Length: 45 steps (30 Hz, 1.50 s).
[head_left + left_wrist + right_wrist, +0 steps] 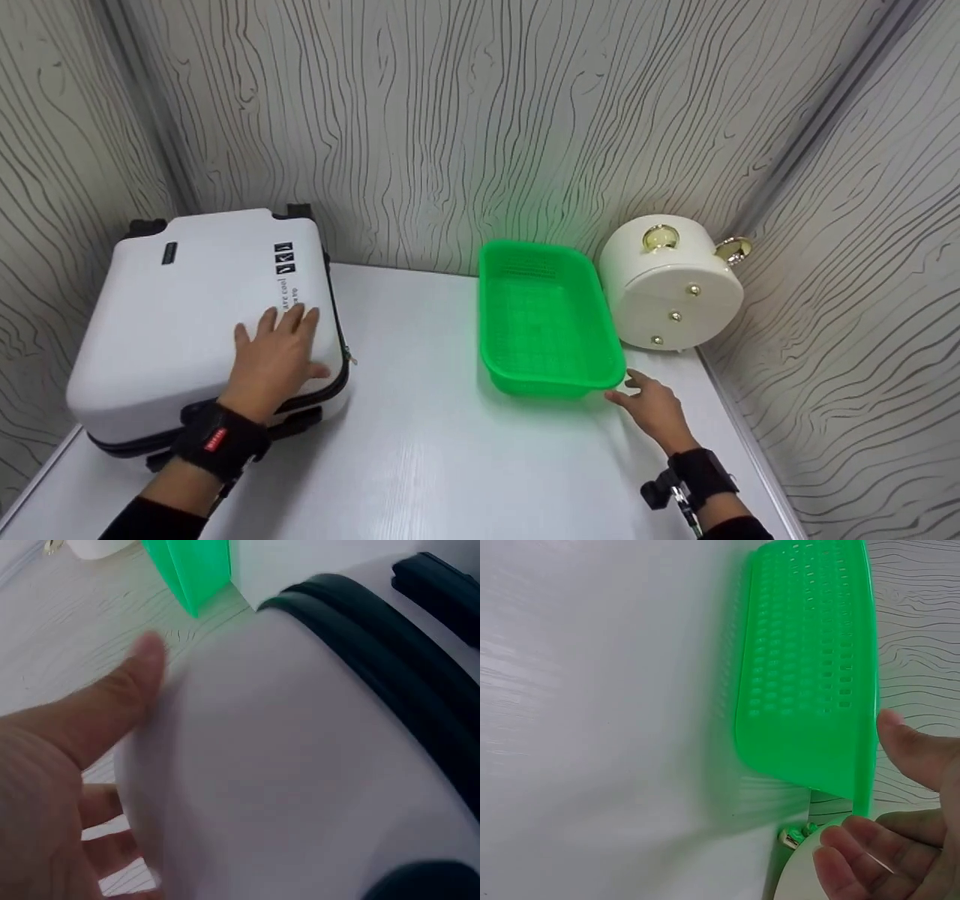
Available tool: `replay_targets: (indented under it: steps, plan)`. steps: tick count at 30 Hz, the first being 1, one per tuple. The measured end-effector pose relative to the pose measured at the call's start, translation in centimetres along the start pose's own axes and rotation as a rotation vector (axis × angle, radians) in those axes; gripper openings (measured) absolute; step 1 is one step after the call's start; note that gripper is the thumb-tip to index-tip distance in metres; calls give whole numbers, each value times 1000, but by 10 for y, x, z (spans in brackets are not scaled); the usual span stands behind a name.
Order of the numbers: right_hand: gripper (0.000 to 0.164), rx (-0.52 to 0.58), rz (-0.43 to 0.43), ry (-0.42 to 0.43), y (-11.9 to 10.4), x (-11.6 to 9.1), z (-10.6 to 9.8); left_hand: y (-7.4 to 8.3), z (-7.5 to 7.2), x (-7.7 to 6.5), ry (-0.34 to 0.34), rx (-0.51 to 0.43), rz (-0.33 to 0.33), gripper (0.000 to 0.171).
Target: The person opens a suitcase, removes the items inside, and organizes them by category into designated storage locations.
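Toward the left edge of the bench [405,435], I find the white suitcase [187,322] lying with its broad face up, shell closed. Right of the middle of the back edge, well apart from the suitcase, sits the green basket [551,330], upright, nothing visible inside.

The left hand [274,360] is at the suitcase's near right corner, fingers spread wide; from my feed I cannot tell how firmly it presses, if at all. The right hand [660,412] is at the basket's near right corner, thumb and fingers parted about the rim, with no firm grip that I can confirm.

Progress, in my judgement: each hand is placed at one item, and neither item appears lifted off the bench. A secure hold is not yet established on either, and I record the suitcase as unopened.

At the back right corner of the bench, just beside the basket, I note a cream round case [645,251] with gold rings and studs. Grained panels [420,135] rise behind the back edge and along both sides
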State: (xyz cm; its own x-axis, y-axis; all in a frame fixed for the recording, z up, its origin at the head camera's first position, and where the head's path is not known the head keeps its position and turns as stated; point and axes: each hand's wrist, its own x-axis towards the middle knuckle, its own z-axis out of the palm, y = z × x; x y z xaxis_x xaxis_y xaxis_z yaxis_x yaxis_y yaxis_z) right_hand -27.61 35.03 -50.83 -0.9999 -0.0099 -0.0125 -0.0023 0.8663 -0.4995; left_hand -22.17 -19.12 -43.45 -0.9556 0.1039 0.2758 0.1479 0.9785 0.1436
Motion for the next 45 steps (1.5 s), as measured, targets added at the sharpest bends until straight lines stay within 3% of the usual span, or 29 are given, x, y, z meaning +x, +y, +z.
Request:
replay_targets:
  steps: [4, 10, 15, 19, 23, 27, 36, 41, 45]
  plan:
    - [77, 26, -12, 0, -6, -3, 3, -3, -1, -4, -11, -2, -16, 93]
    - [75, 53, -2, 12, -15, -10, 10, 0, 4, -8, 52, 37, -5, 91]
    - [76, 53, -15, 40, -24, -11, 9, 10, 9, -13, 90, 42, 31, 88]
    - [75, 42, -68, 47, -46, -7, 14, 17, 10, -26, 98, 45, 46, 87]
    - [73, 58, -124, 31, -74, -4, 21, 30, 11, -32, 95, 25, 66, 85]
    - [68, 110, -203, 11, -110, -2, 30, 45, 13, -28, 96, 30, 107, 79]
    - [67, 290, -538, -149, -209, 7, 65, 68, 15, -9, 128, 100, 189, 70]
    - [77, 314, -568, -265, -251, 11, 88, 63, 11, -8, 132, -36, 202, 83]
    - [88, 342, -534, -328, -271, 13, 103, 45, 6, -21, 187, -147, 196, 90]
